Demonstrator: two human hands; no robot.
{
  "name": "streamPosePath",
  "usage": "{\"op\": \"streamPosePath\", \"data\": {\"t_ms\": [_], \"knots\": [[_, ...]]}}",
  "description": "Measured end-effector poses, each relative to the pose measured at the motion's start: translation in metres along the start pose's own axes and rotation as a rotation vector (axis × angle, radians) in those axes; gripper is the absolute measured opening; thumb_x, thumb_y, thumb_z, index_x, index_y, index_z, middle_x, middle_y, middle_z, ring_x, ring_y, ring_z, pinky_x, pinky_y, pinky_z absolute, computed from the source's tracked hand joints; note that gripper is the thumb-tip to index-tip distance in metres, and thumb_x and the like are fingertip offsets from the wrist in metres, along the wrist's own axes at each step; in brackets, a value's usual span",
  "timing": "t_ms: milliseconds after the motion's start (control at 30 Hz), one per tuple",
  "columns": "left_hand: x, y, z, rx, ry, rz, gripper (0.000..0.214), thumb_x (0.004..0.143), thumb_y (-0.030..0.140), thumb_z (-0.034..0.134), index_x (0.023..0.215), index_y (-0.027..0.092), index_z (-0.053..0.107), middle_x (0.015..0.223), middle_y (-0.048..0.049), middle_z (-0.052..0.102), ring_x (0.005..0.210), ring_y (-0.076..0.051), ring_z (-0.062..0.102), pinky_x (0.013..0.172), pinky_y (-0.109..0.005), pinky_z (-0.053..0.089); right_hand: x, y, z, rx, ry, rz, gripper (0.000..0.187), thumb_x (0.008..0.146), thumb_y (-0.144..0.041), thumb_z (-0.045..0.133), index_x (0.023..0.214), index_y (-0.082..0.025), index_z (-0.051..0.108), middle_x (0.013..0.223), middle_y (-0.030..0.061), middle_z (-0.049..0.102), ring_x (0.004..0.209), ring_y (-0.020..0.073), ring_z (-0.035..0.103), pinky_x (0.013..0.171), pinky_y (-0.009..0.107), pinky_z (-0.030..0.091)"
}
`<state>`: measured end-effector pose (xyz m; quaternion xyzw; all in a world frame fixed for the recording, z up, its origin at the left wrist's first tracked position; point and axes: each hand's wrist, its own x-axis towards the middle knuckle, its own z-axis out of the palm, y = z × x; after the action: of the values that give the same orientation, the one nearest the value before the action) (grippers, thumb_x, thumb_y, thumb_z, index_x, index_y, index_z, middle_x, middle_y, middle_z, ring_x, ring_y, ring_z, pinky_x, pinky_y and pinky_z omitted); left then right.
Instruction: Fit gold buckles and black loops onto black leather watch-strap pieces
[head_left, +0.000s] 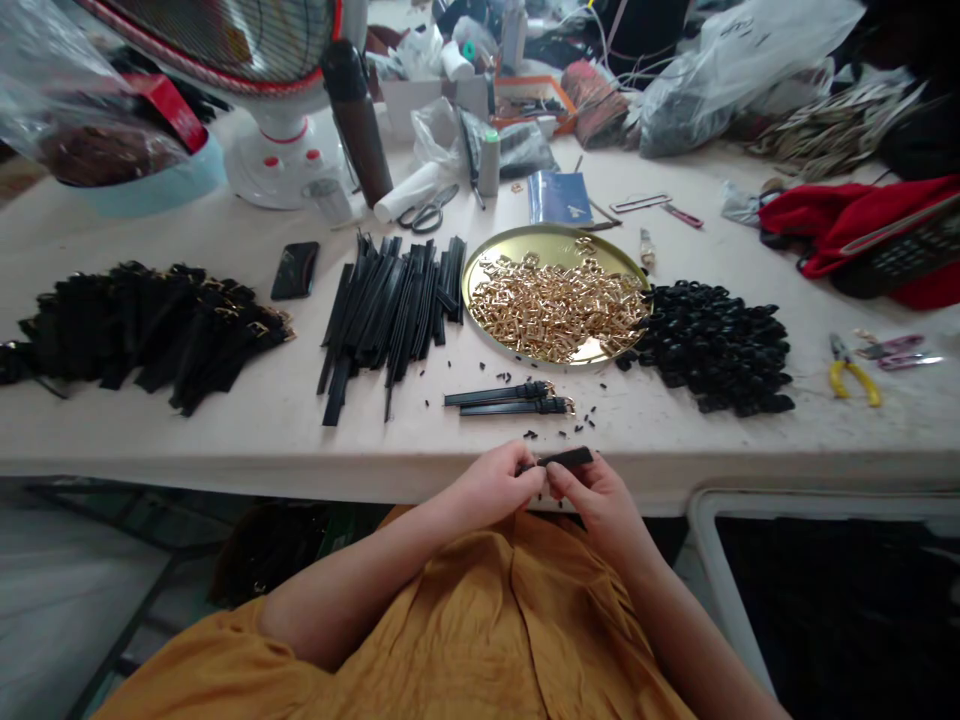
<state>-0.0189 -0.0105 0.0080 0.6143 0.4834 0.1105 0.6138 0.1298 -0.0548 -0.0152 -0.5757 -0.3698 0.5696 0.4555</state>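
Observation:
My left hand (495,485) and my right hand (592,500) meet at the table's front edge, both pinched on one short black strap (566,458). Two finished black straps with gold buckles (510,398) lie just beyond them on the table (247,420). Behind those sits a round gold tray (495,250) filled with gold buckles (559,310). A heap of small black loops (712,345) lies right of the tray. Loose black straps (394,310) are stacked left of it.
A pile of buckled black straps (150,330) covers the table's left. A black phone (295,270), scissors (426,212), a fan (270,90), yellow pliers (851,380) and red cloth (840,225) also lie about. Bags and clutter crowd the back.

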Motion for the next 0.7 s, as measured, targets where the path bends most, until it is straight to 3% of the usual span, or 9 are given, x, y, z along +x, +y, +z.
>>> {"op": "streamPosePath", "data": {"t_ms": [167, 300, 400, 500, 533, 600, 667, 700], "knots": [[-0.003, 0.008, -0.008, -0.017, 0.005, 0.091, 0.027, 0.075, 0.042, 0.05, 0.067, 0.017, 0.041, 0.049, 0.0072, 0.041, 0.047, -0.007, 0.036, 0.045, -0.019, 0.026, 0.0, -0.012, 0.004, 0.06, -0.047, 0.033, 0.022, 0.073, -0.037, 0.062, 0.072, -0.018, 0.053, 0.058, -0.0045, 0.051, 0.054, 0.0096, 0.046, 0.055, 0.024, 0.037], [0.013, 0.006, -0.011, -0.099, -0.041, 0.089, 0.032, 0.075, 0.046, 0.051, 0.067, 0.018, 0.04, 0.046, 0.0079, 0.041, 0.041, -0.007, 0.034, 0.041, -0.019, 0.024, 0.004, -0.019, 0.007, -0.098, 0.006, -0.148, 0.016, 0.076, -0.034, 0.06, 0.078, -0.019, 0.054, 0.066, -0.0023, 0.054, 0.062, 0.0118, 0.049, 0.059, 0.025, 0.04], [0.026, 0.01, -0.012, -0.147, -0.021, 0.09, 0.026, 0.074, 0.04, 0.054, 0.082, 0.017, 0.044, 0.052, 0.0069, 0.049, 0.041, -0.008, 0.041, 0.042, -0.019, 0.031, 0.01, -0.025, -0.003, -0.226, -0.099, -0.217, 0.015, 0.081, -0.033, 0.053, 0.085, -0.02, 0.057, 0.074, 0.0004, 0.059, 0.07, 0.0139, 0.054, 0.065, 0.027, 0.042], [0.034, 0.018, -0.013, -0.047, 0.016, 0.155, 0.032, 0.076, 0.032, 0.051, 0.104, 0.018, 0.049, 0.064, 0.0043, 0.055, 0.05, -0.01, 0.047, 0.051, -0.021, 0.036, 0.028, -0.034, -0.032, -0.303, -0.175, -0.173, 0.021, 0.082, -0.036, 0.051, 0.095, -0.02, 0.057, 0.083, 0.0034, 0.063, 0.077, 0.0169, 0.058, 0.068, 0.029, 0.045], [0.036, 0.021, -0.014, 0.01, 0.007, 0.177, 0.03, 0.078, 0.032, 0.048, 0.104, 0.018, 0.052, 0.064, 0.0037, 0.055, 0.054, -0.01, 0.048, 0.054, -0.022, 0.037, 0.038, -0.038, -0.044, -0.364, -0.107, -0.18, 0.024, 0.082, -0.037, 0.051, 0.097, -0.019, 0.056, 0.086, 0.0046, 0.063, 0.078, 0.0178, 0.059, 0.068, 0.03, 0.046], [0.04, 0.026, -0.015, 0.095, -0.004, 0.196, 0.026, 0.081, 0.034, 0.044, 0.094, 0.018, 0.059, 0.062, 0.0027, 0.054, 0.058, -0.012, 0.049, 0.058, -0.022, 0.035, 0.062, -0.045, -0.069, -0.609, 0.18, -0.247, 0.025, 0.083, -0.038, 0.048, 0.095, -0.017, 0.056, 0.082, 0.0061, 0.062, 0.073, 0.0185, 0.059, 0.066, 0.031, 0.046], [0.045, 0.029, -0.014, 0.119, 0.001, 0.175, 0.028, 0.083, 0.037, 0.041, 0.088, 0.017, 0.06, 0.06, 0.0025, 0.053, 0.059, -0.012, 0.049, 0.058, -0.022, 0.034, 0.089, -0.05, -0.088, -1.056, 0.395, -0.325, 0.02, 0.085, -0.03, 0.046, 0.092, -0.016, 0.058, 0.088, 0.0096, 0.061, 0.077, 0.0201, 0.058, 0.069, 0.032, 0.044], [0.047, 0.029, -0.014, 0.113, 0.005, 0.162, 0.029, 0.083, 0.038, 0.041, 0.089, 0.017, 0.06, 0.06, 0.0026, 0.053, 0.059, -0.012, 0.049, 0.057, -0.022, 0.034, 0.102, -0.052, -0.095, -1.292, 0.434, -0.325, 0.019, 0.085, -0.026, 0.045, 0.092, -0.016, 0.059, 0.09, 0.011, 0.06, 0.077, 0.0209, 0.058, 0.067, 0.032, 0.043]]}}
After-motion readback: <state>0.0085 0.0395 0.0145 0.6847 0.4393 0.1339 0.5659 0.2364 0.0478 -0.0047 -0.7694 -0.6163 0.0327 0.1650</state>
